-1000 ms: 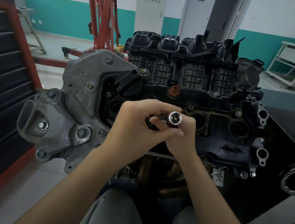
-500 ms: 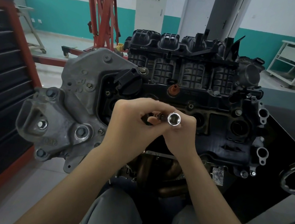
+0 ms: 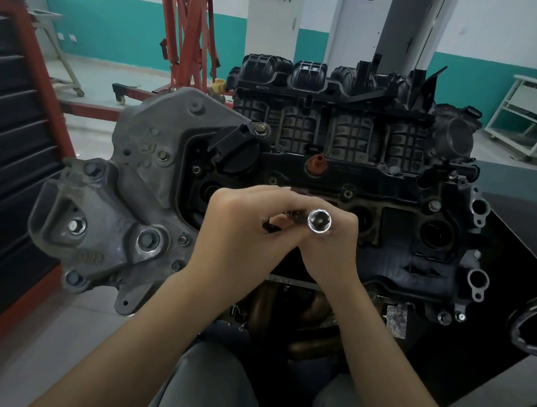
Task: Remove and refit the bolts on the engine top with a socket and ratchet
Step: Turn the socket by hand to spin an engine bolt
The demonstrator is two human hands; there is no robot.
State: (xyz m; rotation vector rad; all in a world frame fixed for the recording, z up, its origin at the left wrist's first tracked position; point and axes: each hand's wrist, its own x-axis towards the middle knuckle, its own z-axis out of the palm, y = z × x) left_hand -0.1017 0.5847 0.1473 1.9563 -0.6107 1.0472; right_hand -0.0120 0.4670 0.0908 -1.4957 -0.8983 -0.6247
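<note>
Both hands meet in front of the engine (image 3: 347, 186), above its near edge. The left hand (image 3: 239, 233) has its fingers curled around the dark handle of the ratchet (image 3: 273, 226), mostly hidden inside the hands. The right hand (image 3: 329, 251) pinches the tool just below the socket (image 3: 319, 221), its fingers curled and pressed together. The socket is shiny and its open end faces up toward the camera. It is held over the black cover, not touching any bolt. A grey bracket (image 3: 118, 205) sits on the left of the engine. A red crane (image 3: 187, 24) stands far behind.
</note>
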